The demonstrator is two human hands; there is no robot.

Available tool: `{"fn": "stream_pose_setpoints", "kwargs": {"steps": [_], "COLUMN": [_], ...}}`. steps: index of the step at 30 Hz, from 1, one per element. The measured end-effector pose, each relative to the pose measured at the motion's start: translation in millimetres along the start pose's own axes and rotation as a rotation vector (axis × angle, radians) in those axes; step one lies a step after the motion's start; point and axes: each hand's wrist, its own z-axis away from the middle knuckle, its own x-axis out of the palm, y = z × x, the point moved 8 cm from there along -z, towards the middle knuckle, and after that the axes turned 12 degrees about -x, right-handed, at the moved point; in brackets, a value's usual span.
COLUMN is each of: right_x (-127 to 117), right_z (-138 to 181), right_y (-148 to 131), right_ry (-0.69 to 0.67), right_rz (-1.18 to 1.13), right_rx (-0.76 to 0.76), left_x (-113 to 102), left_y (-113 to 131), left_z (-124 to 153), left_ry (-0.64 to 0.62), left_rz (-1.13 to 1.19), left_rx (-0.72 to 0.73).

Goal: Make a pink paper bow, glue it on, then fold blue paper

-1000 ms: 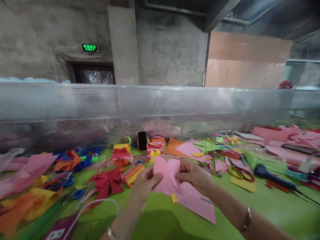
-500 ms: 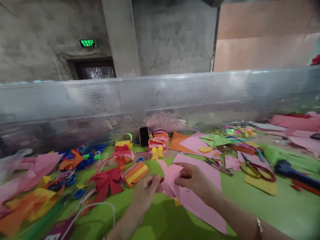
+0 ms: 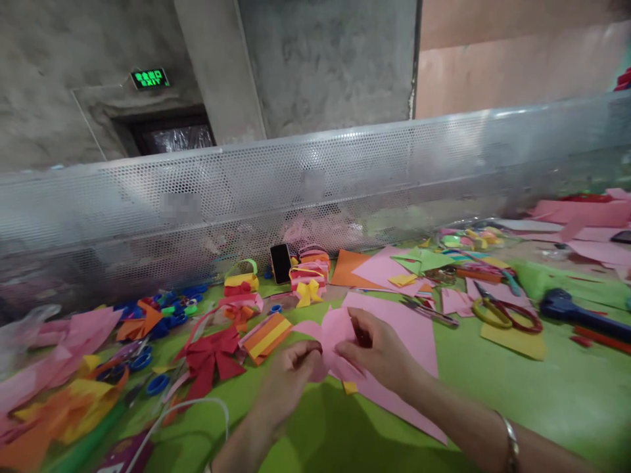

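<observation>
Between my two hands is a piece of pink paper (image 3: pixel 336 335) with rounded lobes, held above the green table. My left hand (image 3: pixel 292 371) pinches its left lobe, fingers closed. The right lobe is gripped by my right hand (image 3: pixel 377 345), its thumb and fingers closed at the paper's edge. A larger pink sheet (image 3: pixel 409 368) lies flat beneath my right hand. Left of my left hand sit an orange-and-yellow striped paper piece (image 3: pixel 267 337) and a red paper bow (image 3: pixel 214 358).
Red-and-yellow-handled scissors (image 3: pixel 507 315) and a dark blue tool (image 3: pixel 582 312) lie on the right. Small paper bags (image 3: pixel 309 279) and a phone (image 3: pixel 280 264) stand at the back before a perforated metal panel (image 3: pixel 315 177). Paper scraps (image 3: pixel 69 401) and a white cord (image 3: pixel 182 407) are at left.
The pink paper has spread and turned between my hands, so its rounded lobes now face me. Both hands keep hold of it. The camera view has tilted slightly.
</observation>
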Motion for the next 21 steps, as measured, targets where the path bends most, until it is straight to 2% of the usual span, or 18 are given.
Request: {"fn": "stream_pose_setpoints", "kwargs": {"steps": [5, 10, 13, 16, 19, 21], "right_x": [11, 12, 12, 9, 5, -1], "right_z": [2, 4, 4, 5, 4, -1], "right_y": [10, 13, 9, 11, 19, 14], "right_ry": [-0.049, -0.054, -0.064, -0.046, 0.000, 0.048], "right_rz": [-0.188, -0.192, -0.219, -0.170, -0.105, -0.059], "right_rx": [0.060, 0.132, 0.122, 0.099, 0.111, 0.072], "left_x": [6, 6, 6, 7, 6, 2], "left_y": [0, -3, -12, -20, -20, -19], "left_z": [2, 1, -2, -5, -6, -6], "left_ry": [-0.070, -0.071, -0.094, -0.126, -0.114, -0.093], "left_rz": [0.033, 0.074, 0.196, 0.351, 0.378, 0.405], "left_rx": [-0.011, -0.010, -0.064, -0.142, -0.135, -0.116]}}
